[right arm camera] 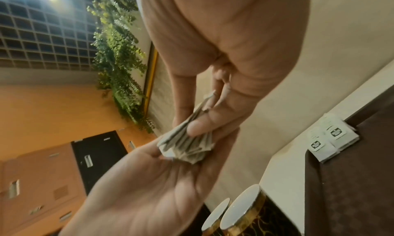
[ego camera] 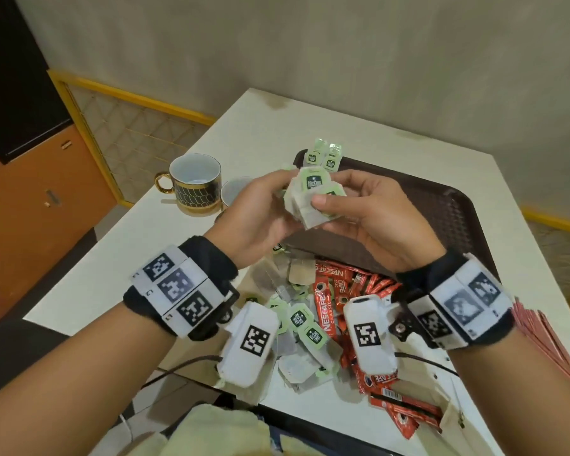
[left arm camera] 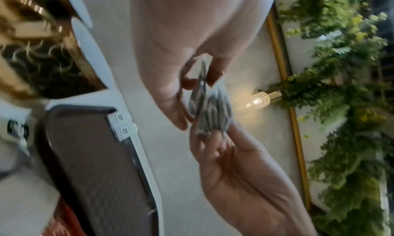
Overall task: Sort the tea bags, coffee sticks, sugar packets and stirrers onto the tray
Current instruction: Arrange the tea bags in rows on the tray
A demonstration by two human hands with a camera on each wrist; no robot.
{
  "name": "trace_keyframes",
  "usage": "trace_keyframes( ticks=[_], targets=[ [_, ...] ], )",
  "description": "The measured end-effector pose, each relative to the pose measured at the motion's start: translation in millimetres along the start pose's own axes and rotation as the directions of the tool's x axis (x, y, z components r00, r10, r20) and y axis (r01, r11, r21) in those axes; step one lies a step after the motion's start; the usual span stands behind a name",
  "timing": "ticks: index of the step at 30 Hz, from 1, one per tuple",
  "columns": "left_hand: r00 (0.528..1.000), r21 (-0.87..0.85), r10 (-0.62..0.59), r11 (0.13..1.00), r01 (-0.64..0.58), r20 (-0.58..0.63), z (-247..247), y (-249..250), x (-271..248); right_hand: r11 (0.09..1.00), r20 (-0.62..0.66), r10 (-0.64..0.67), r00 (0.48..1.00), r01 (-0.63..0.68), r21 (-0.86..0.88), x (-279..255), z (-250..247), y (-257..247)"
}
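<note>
Progress first, head view: you're early in the sort. Both your left hand [ego camera: 260, 212] and right hand [ego camera: 372, 215] are curled round one bunch of tea bags [ego camera: 313, 199], held up above the near end of the brown tray [ego camera: 448, 205]. Only a few tea bags [ego camera: 323, 158] lie placed at the tray's far left corner. Left to do: loose tea bags [ego camera: 305, 324] and coffee sticks [ego camera: 329, 301] heaped on the tabletop [ego camera: 89, 287] below your wrists, more sticks [ego camera: 405, 409] nearer you. Sugar packets and stirrers: can't pick them out for sure. Patterned mug [ego camera: 196, 182] with gold handle sits left of the tray. Tabletop is white, set against a plain beige wall, orange cabinets to the left.

Left wrist view, blurry: your left hand [left arm camera: 170, 71] pinches the bunch [left arm camera: 210, 111] edge-on, right hand [left arm camera: 245, 180] cupping it from beneath; tray [left arm camera: 95, 163] and placed bags [left arm camera: 122, 125] below. Wall lamp [left arm camera: 259, 100] and hanging greenery [left arm camera: 341, 104] behind.

Right wrist view: right-hand thumb presses the fanned bunch [right arm camera: 187, 143], left palm [right arm camera: 149, 189] under it. Placed bags [right arm camera: 332, 140] at the tray corner, two mugs [right arm camera: 245, 212] nearby, grid ceiling above.
</note>
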State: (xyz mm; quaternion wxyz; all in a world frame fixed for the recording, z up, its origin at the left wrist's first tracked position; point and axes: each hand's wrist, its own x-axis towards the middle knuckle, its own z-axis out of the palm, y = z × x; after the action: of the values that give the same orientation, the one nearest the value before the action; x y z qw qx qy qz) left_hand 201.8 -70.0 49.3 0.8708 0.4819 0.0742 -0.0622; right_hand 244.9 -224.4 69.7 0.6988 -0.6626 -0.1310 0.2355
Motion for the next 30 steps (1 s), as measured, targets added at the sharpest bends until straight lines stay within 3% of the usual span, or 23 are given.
trace_keyframes(
  ticks=[2, 5, 7, 10, 14, 15, 16, 18, 20, 22, 24, 27, 28, 30],
  targets=[
    [0.992, -0.201, -0.069, 0.976, 0.090, 0.108, 6.2, -0.4, -1.3, 0.989, -0.083, -0.098, 0.992, 0.087, -0.122, 4.0, 7.4, 6.6],
    [0.977, -0.193, -0.075, 0.975, 0.114, 0.199, 0.9, -2.0, -3.1, 0.904, -0.112, -0.279, 0.954, 0.221, -0.366, 10.9, 14.1, 14.9],
    [0.986, -0.081, -0.105, 0.990, 0.116, 0.129, -7.0, -4.7, -3.8, 0.807, -0.052, -0.333, 0.942, 0.256, -0.532, 15.0, 16.8, 17.7],
    [0.979, -0.044, -0.204, 0.978, 0.204, -0.008, -24.7, -8.7, -8.3, 0.711, 0.042, -0.277, 0.960, 0.234, -0.664, 18.5, 17.6, 18.6],
    [0.953, -0.178, -0.260, 0.956, 0.233, -0.154, -51.2, -6.2, -19.0, 0.796, 0.116, -0.123, 0.986, 0.168, -0.581, 16.3, 8.1, 21.2],
    [0.946, -0.214, -0.269, 0.950, 0.229, -0.180, -56.7, -5.2, -21.9, 0.740, 0.138, -0.083, 0.987, 0.154, -0.655, 16.7, 5.3, 23.5],
    [0.940, -0.251, -0.279, 0.941, 0.226, -0.197, -61.1, -4.4, -24.7, 0.624, 0.176, -0.022, 0.984, 0.151, -0.767, 17.7, 3.0, 27.5],
    [0.934, -0.330, -0.290, 0.920, 0.212, -0.207, -66.3, -3.2, -28.9, 0.310, 0.264, 0.179, 0.948, 0.201, -0.929, 19.5, 3.8, 39.9],
    [0.933, -0.388, -0.300, 0.899, 0.205, -0.201, -68.5, -1.6, -31.8, 0.051, 0.291, 0.353, 0.889, 0.292, -0.955, 20.2, 9.8, 55.9],
    [0.934, -0.421, -0.306, 0.883, 0.208, -0.181, -69.9, -0.1, -34.3, -0.105, 0.295, 0.365, 0.883, 0.354, -0.929, 22.4, 15.5, 69.9],
    [0.938, -0.476, -0.308, 0.856, 0.202, -0.156, -71.6, 0.1, -37.1, -0.183, 0.327, 0.286, 0.901, 0.387, -0.904, 25.9, 18.4, 76.3],
    [0.949, -0.463, -0.280, 0.867, 0.185, -0.147, -76.3, -2.5, -40.3, -0.204, 0.333, 0.224, 0.916, 0.378, -0.903, 30.6, 19.0, 75.3],
    [0.952, -0.441, -0.267, 0.880, 0.177, -0.152, -77.7, -3.4, -40.8, -0.156, 0.323, 0.224, 0.920, 0.361, -0.919, 32.2, 17.1, 72.8],
    [0.953, -0.414, -0.250, 0.896, 0.162, -0.168, -79.8, -4.5, -41.8, 0.023, 0.309, 0.215, 0.927, 0.311, -0.950, 35.0, 11.2, 65.0]
  ],
)
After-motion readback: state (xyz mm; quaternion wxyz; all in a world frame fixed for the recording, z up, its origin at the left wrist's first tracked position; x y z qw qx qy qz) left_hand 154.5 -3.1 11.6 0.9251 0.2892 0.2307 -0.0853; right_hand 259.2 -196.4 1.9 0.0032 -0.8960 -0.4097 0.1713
